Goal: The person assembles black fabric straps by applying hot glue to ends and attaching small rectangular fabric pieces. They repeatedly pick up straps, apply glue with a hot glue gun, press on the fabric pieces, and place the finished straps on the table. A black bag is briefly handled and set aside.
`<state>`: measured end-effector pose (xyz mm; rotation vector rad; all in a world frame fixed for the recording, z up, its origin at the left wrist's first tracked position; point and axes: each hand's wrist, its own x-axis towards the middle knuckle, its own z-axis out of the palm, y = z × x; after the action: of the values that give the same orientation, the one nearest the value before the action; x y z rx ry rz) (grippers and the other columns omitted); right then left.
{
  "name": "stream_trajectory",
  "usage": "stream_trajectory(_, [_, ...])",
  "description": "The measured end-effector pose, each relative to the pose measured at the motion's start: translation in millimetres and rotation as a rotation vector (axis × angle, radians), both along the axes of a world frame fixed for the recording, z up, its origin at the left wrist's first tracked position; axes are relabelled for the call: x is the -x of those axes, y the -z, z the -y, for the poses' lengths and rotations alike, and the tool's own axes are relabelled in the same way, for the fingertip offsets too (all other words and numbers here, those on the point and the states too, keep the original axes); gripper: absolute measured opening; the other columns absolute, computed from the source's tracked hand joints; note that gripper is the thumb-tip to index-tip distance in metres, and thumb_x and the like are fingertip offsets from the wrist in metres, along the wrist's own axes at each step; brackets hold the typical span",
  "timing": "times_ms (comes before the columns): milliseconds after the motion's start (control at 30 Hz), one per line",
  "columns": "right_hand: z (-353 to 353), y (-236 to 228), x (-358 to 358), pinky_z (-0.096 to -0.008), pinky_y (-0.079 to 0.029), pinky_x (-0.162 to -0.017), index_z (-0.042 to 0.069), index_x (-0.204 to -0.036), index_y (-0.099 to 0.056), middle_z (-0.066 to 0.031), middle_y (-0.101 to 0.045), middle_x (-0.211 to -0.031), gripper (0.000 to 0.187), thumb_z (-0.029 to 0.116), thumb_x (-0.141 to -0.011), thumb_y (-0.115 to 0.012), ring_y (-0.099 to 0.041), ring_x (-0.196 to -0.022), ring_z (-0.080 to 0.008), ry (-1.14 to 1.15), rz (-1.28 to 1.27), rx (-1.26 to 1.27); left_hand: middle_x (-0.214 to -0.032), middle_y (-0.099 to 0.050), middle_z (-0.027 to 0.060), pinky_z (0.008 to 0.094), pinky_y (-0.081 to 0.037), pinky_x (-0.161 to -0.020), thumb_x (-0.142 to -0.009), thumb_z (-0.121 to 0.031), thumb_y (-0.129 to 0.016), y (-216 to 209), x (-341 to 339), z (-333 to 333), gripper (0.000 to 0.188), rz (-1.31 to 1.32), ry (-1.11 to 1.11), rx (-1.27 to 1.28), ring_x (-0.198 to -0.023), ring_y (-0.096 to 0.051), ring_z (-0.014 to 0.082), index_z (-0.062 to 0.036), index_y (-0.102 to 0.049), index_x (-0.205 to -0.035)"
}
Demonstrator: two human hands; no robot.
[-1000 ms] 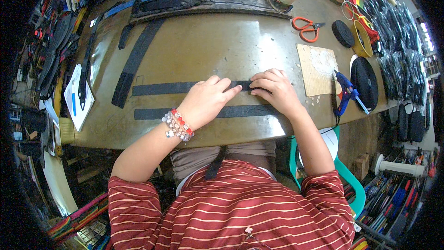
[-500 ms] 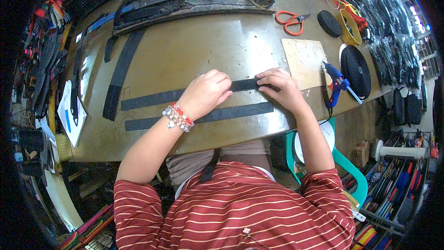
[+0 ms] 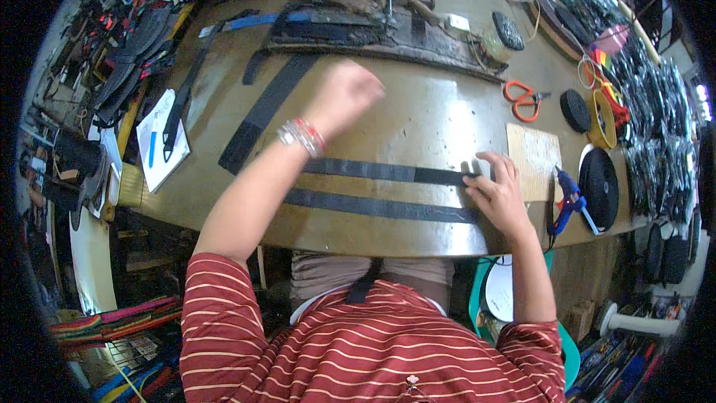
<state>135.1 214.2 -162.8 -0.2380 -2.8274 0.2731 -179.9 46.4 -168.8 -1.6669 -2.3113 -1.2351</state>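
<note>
Two black webbing straps lie side by side across the table in front of me. At the right end of the farther strap (image 3: 380, 172), my right hand (image 3: 498, 192) has its thumb and fingertips closed on the tip. The nearer strap (image 3: 373, 205) lies flat, its left part hidden under my left forearm. Lifted off the straps, my left hand (image 3: 347, 97) is smeared by motion, and its fingers cannot be made out. It is nearest to a wider black strap (image 3: 272, 101) that runs slantwise on the table's left side.
To the right lie a cardboard piece (image 3: 533, 157), a blue glue gun (image 3: 570, 198), a black webbing roll (image 3: 599, 190) and orange-handled scissors (image 3: 526, 101). A dark wooden block with tools (image 3: 403, 48) spans the back. Papers with a blue pen (image 3: 153, 149) sit at left.
My left hand has let go of the farther strap and risen away toward the back. My right hand stays at its right end. The whole view has shifted, with the table now further right and lower.
</note>
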Motion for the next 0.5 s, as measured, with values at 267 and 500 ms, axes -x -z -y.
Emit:
stream_trajectory(267, [-15.0,28.7,-11.4,-0.0408,-0.038,-0.100,0.000,-0.091,-0.062,-0.0151,-0.051,-0.121,0.011,0.009,-0.085,-0.060,-0.049,-0.116,-0.0284,0.240,-0.599,0.362,-0.103,-0.065,0.0170,0.0397,-0.041,-0.098,-0.079,-0.042,-0.069,24.5,193.5,35.4,0.038,0.014,-0.918,0.079,-0.114,-0.051,0.0305,-0.0087,-0.071,-0.095])
stream_trajectory(500, [-8.4,6.7,-4.2,-0.0373,-0.044,-0.090,0.003,-0.084,-0.064,-0.0128,-0.062,-0.104,0.013,0.000,-0.074,-0.070,-0.058,-0.102,-0.0274,0.237,-0.557,0.242,-0.084,-0.069,0.0099,0.0304,-0.051,-0.071,-0.083,-0.026,-0.070,-25.7,132.9,14.8,0.024,-0.006,-0.604,-0.306,-0.075,-0.066,0.0190,-0.0040,-0.068,-0.092])
